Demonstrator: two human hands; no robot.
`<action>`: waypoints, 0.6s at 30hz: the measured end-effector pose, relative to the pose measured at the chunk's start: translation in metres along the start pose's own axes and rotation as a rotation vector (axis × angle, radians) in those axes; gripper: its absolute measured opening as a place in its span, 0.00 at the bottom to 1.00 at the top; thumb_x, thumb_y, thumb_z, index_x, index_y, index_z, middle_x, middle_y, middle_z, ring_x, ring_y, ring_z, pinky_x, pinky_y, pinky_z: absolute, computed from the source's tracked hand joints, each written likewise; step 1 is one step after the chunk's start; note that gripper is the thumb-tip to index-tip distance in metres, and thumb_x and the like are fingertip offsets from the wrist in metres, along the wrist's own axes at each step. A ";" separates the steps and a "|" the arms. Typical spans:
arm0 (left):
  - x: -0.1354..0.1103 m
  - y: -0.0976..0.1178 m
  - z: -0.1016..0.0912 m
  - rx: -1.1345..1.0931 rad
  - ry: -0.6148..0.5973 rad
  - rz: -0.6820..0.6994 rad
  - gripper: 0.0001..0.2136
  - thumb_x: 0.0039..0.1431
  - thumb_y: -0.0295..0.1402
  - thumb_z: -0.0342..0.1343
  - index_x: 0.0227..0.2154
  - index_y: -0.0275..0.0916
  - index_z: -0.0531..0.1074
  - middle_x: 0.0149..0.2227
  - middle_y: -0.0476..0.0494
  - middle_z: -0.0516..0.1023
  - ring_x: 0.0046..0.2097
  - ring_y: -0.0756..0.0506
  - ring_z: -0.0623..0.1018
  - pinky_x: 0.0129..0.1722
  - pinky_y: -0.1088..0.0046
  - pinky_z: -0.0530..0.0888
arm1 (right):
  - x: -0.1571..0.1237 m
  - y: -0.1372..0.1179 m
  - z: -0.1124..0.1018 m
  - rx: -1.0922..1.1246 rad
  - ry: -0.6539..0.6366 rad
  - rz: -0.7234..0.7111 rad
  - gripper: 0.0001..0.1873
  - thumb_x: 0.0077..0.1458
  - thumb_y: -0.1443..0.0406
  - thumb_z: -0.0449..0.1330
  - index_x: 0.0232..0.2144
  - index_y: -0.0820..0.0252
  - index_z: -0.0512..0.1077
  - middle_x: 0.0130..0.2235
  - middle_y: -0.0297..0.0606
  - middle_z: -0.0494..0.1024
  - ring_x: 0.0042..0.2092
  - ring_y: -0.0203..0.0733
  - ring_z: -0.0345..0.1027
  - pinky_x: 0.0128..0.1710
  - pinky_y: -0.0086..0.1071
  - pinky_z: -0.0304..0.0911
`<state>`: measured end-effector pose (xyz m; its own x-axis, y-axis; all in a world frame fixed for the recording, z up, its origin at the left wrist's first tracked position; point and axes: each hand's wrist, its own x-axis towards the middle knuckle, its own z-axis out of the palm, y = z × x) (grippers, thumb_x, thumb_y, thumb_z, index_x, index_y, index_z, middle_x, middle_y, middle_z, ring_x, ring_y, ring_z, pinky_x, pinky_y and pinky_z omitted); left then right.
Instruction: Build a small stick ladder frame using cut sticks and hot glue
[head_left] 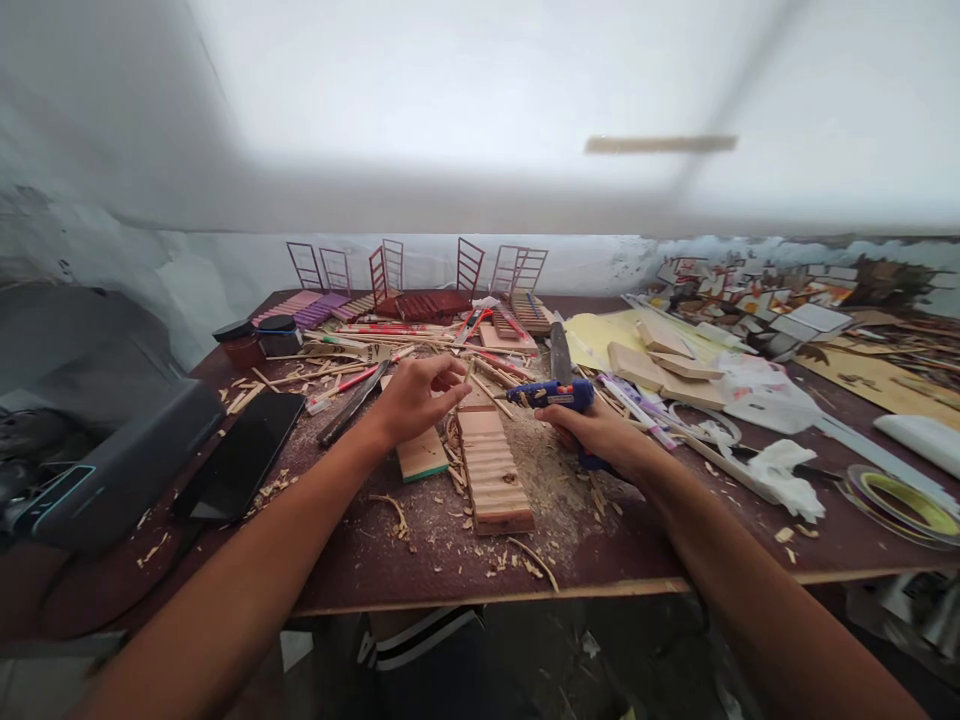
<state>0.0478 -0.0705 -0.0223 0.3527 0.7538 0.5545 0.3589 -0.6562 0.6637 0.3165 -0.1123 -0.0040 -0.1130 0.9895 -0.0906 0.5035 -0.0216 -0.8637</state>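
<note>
1. Head view, nearest the camera: the left forearm and right forearm reach in from the lower corners, over the front edge of a dark red table.
2. The right hand is closed around a blue glue gun, whose nozzle points left, toward the left hand.
3. The left hand hovers with bent fingers above the far end of a ridged wooden block; whether its fingertips pinch a thin stick there, I cannot tell.
4. The ridged block lies on the table between the two hands, its near end toward the table's front edge. Just left of it is a small board with a green edge, partly under the left hand. Shavings and dust are scattered around both.
5. Farther left lie a black phone and a dark boxy device, with two lidded jars beyond.
6. To the right are pale wooden pieces, a crumpled white tissue and rolls of tape.
7. At the back, small ladder-like frames stand near the wall.
</note>
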 end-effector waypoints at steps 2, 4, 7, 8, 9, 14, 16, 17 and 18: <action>0.000 0.000 0.001 -0.007 -0.006 0.006 0.06 0.60 0.34 0.61 0.36 0.37 0.77 0.31 0.45 0.84 0.34 0.47 0.83 0.36 0.72 0.78 | -0.001 -0.002 0.000 0.004 0.008 0.006 0.22 0.46 0.50 0.65 0.19 0.56 0.61 0.17 0.28 0.61 0.21 0.33 0.52 0.22 0.31 0.48; 0.001 0.000 0.001 0.013 -0.016 0.026 0.05 0.60 0.33 0.60 0.33 0.37 0.76 0.29 0.47 0.82 0.32 0.49 0.80 0.34 0.74 0.75 | -0.002 -0.003 0.001 0.020 0.009 0.003 0.21 0.47 0.51 0.65 0.19 0.57 0.62 0.18 0.29 0.63 0.22 0.33 0.54 0.23 0.31 0.50; 0.001 0.000 -0.001 0.053 -0.023 0.041 0.07 0.60 0.32 0.58 0.27 0.37 0.73 0.25 0.50 0.78 0.28 0.51 0.76 0.31 0.75 0.70 | -0.003 -0.003 0.002 0.082 0.016 -0.005 0.19 0.47 0.52 0.65 0.21 0.57 0.64 0.21 0.30 0.66 0.23 0.34 0.56 0.23 0.31 0.53; 0.001 0.000 -0.002 0.055 -0.024 0.032 0.07 0.60 0.31 0.58 0.27 0.37 0.73 0.25 0.50 0.77 0.28 0.51 0.75 0.30 0.75 0.70 | -0.003 -0.003 0.002 0.102 0.023 -0.006 0.19 0.47 0.52 0.66 0.22 0.57 0.65 0.21 0.30 0.67 0.23 0.34 0.57 0.23 0.31 0.53; 0.001 0.000 -0.002 0.052 -0.025 0.018 0.06 0.60 0.31 0.58 0.27 0.37 0.73 0.25 0.49 0.78 0.28 0.50 0.75 0.31 0.75 0.70 | -0.003 -0.003 0.002 0.114 0.026 -0.008 0.18 0.47 0.52 0.66 0.23 0.57 0.65 0.22 0.30 0.67 0.23 0.34 0.57 0.23 0.31 0.54; 0.001 -0.001 -0.005 0.040 -0.036 -0.031 0.05 0.59 0.31 0.58 0.29 0.37 0.74 0.28 0.46 0.80 0.30 0.48 0.78 0.32 0.73 0.71 | -0.001 0.000 0.001 0.047 0.020 -0.071 0.18 0.49 0.51 0.66 0.25 0.59 0.69 0.25 0.31 0.68 0.24 0.34 0.59 0.24 0.31 0.55; 0.001 -0.001 -0.005 0.036 -0.042 -0.035 0.05 0.59 0.31 0.58 0.30 0.37 0.74 0.28 0.46 0.80 0.30 0.48 0.78 0.32 0.73 0.71 | 0.000 0.002 0.001 0.008 0.008 -0.086 0.19 0.51 0.50 0.65 0.25 0.59 0.69 0.24 0.30 0.68 0.24 0.34 0.59 0.24 0.30 0.54; 0.001 -0.001 -0.005 0.033 -0.046 -0.035 0.05 0.60 0.31 0.58 0.30 0.37 0.74 0.28 0.46 0.80 0.30 0.48 0.78 0.33 0.73 0.71 | 0.001 0.003 0.000 -0.016 0.000 -0.095 0.19 0.52 0.50 0.65 0.25 0.59 0.69 0.24 0.30 0.67 0.24 0.34 0.58 0.24 0.30 0.54; 0.001 -0.001 -0.004 0.029 -0.050 -0.034 0.05 0.60 0.31 0.58 0.29 0.36 0.74 0.28 0.46 0.79 0.30 0.49 0.77 0.33 0.73 0.70 | 0.001 0.003 0.001 -0.047 -0.006 -0.112 0.20 0.53 0.49 0.64 0.25 0.59 0.69 0.24 0.30 0.67 0.24 0.34 0.58 0.24 0.30 0.53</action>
<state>0.0442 -0.0688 -0.0198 0.3818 0.7737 0.5056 0.3962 -0.6312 0.6668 0.3174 -0.1114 -0.0069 -0.1760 0.9844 0.0020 0.5274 0.0960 -0.8442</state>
